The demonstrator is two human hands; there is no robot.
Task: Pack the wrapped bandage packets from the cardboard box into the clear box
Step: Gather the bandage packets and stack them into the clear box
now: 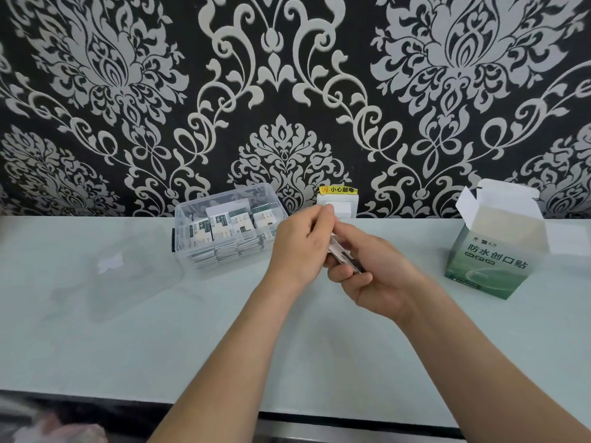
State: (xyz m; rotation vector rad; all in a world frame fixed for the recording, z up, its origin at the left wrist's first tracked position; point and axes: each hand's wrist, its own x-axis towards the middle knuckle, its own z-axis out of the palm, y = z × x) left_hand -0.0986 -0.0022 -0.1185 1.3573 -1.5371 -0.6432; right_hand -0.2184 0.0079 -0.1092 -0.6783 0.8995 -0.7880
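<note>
The clear box [179, 228] stands open at the back of the table, left of centre, with several wrapped bandage packets [228, 223] stacked inside. At the right stands the green and white cardboard box [494, 260], its top flaps open. Between the two boxes, above the table, both hands meet on a small stack of bandage packets [343, 255]. My right hand [377, 276] grips the stack from below with curled fingers. My left hand [302, 244] pinches its upper end. Most of the stack is hidden by the fingers.
The clear lid [118, 276] lies flat on the table at the left. A white wall socket [343, 204] with a yellow warning label sits on the patterned wall behind the hands. The table's front edge [287, 414] runs below my forearms.
</note>
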